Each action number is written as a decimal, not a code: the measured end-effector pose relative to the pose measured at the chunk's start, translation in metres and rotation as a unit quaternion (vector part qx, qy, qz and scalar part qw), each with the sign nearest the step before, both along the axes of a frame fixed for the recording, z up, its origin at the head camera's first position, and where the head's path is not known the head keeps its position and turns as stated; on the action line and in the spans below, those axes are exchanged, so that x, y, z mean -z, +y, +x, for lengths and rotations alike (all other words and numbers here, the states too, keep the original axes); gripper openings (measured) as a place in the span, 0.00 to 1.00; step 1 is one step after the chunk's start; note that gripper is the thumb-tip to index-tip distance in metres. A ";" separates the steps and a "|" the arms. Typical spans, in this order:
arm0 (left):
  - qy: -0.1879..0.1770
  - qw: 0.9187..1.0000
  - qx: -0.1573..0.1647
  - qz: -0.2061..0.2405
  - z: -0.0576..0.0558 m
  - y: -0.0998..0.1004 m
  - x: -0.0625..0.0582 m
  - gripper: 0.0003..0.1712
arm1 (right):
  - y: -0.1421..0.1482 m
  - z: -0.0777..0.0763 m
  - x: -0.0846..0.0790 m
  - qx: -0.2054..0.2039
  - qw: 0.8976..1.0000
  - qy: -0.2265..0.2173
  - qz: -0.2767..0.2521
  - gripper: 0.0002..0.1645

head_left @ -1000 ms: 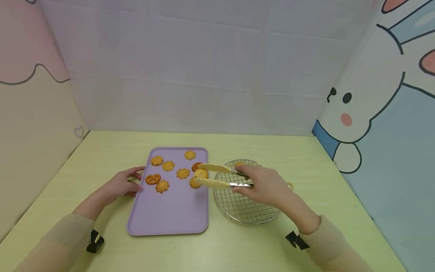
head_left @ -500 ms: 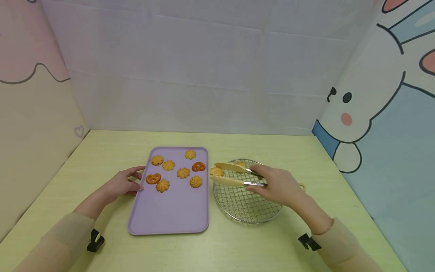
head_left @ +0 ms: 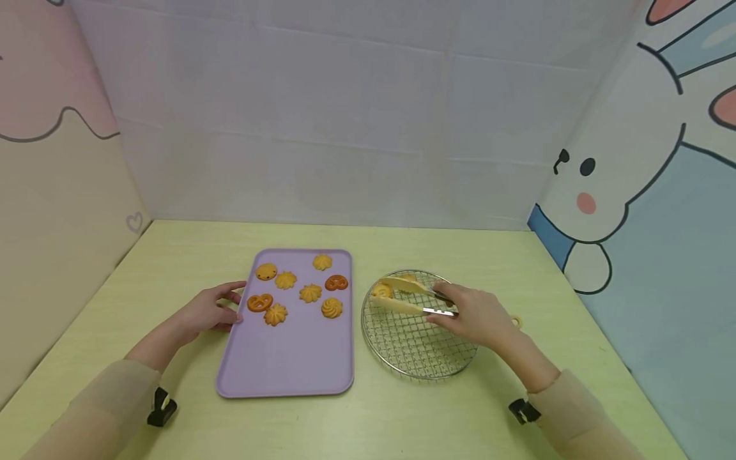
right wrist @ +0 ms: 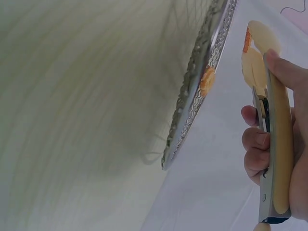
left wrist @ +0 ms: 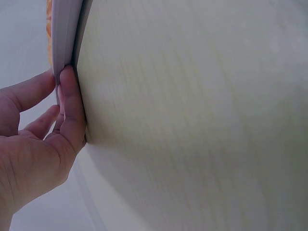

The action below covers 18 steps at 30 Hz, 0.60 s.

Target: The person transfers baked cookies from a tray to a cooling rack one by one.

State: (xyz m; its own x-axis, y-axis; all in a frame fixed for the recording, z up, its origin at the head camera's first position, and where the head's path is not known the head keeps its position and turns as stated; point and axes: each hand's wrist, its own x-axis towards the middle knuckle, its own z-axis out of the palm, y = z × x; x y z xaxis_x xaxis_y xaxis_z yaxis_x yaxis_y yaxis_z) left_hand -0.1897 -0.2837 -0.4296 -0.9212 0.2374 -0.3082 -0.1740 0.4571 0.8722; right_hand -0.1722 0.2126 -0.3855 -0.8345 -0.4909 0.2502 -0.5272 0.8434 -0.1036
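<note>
My right hand (head_left: 471,313) grips a pair of tongs (right wrist: 279,144) with cream-coloured tips and handle. Between the tips a round golden cookie (head_left: 382,291) is held over the left part of a round wire cooling rack (head_left: 422,358). In the right wrist view the held cookie (right wrist: 247,40) shows only its edge, apart from the rack. My left hand (head_left: 204,313) holds the left rim of a purple tray (head_left: 287,370), thumb and fingers at the edge. Several cookies (head_left: 310,292) and two pretzels (head_left: 336,282) lie on the tray.
Another cookie (head_left: 408,278) lies on the rack's far part, partly behind the tongs. Tray and rack stand side by side on a pale yellow-green table (head_left: 368,428). A white back wall (head_left: 345,128) and printed side walls surround the table.
The tongs have carried a cookie from the tray's right side to over the rack, moving right. The left hand and tray have stayed in place.
</note>
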 end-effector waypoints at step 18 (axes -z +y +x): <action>-0.003 1.000 0.001 -0.001 0.001 0.001 -0.002 0.44 | 0.014 -0.013 0.023 0.016 0.999 -0.028 0.013 0.37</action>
